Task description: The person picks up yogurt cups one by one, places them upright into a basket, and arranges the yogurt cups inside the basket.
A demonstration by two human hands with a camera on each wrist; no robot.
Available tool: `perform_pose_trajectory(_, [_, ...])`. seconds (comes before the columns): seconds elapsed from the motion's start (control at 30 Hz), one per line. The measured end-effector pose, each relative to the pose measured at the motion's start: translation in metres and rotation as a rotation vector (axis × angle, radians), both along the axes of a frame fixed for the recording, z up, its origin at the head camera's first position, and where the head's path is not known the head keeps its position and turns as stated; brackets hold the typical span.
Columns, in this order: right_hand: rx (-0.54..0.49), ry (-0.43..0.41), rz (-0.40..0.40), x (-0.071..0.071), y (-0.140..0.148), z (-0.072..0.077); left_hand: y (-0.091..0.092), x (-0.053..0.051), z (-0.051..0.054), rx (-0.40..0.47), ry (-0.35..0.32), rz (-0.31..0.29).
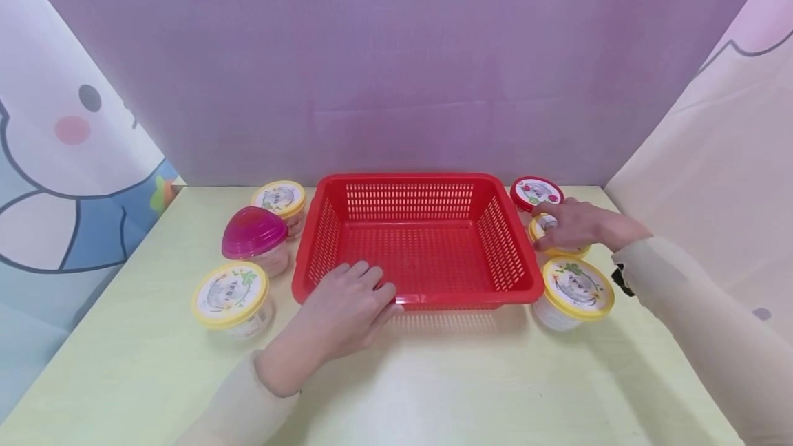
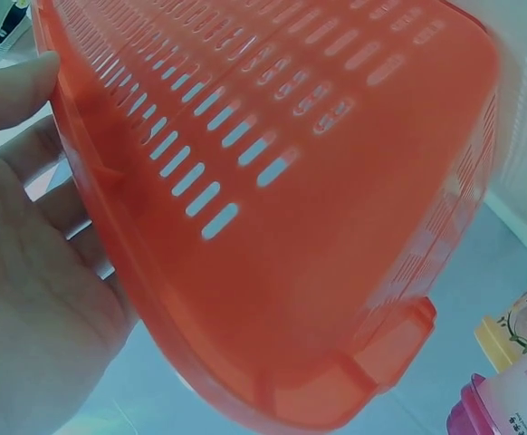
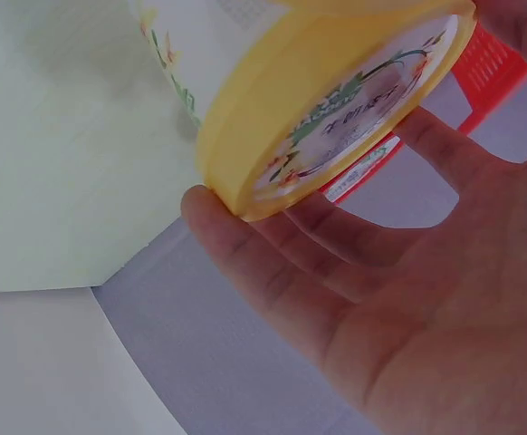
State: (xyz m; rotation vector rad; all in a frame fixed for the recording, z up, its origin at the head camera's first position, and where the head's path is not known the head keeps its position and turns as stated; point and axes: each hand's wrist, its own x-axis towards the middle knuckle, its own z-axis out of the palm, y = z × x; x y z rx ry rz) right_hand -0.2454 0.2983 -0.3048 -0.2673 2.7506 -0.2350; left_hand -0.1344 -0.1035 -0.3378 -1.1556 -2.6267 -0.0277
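Observation:
My left hand (image 1: 347,305) holds the front rim of a red plastic basket (image 1: 409,253), left of its middle. In the left wrist view the thumb lies along the basket's rim (image 2: 87,172), the fingers partly hidden behind it. Over at the basket's right side, my right hand (image 1: 582,222) reaches down onto a yellow-lidded tub (image 1: 545,226). The right wrist view shows fingers spread round the edge of its printed lid (image 3: 363,113). Behind that tub stands a red-lidded tub (image 1: 536,191); in front of it is another yellow-lidded tub (image 1: 575,289).
Left of the basket stand a far yellow-lidded tub (image 1: 279,198), a tub with a domed magenta lid (image 1: 254,232) and a nearer yellow-lidded tub (image 1: 230,294). A purple backdrop (image 1: 396,74) rises behind the pale table (image 1: 434,384); printed cloths flank it.

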Motion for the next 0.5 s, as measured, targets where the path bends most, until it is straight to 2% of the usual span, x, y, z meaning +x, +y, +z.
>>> perform_pose_trajectory(0.17, [0.005,-0.013,-0.021,0.000,0.001,-0.001,0.001,0.000,-0.001,0.005,0.004,0.000])
perform_pose_trajectory(0.5, [0.027,0.075,-0.032,-0.003,-0.001,-0.010,0.000,0.001,0.000,0.016,-0.006,0.011])
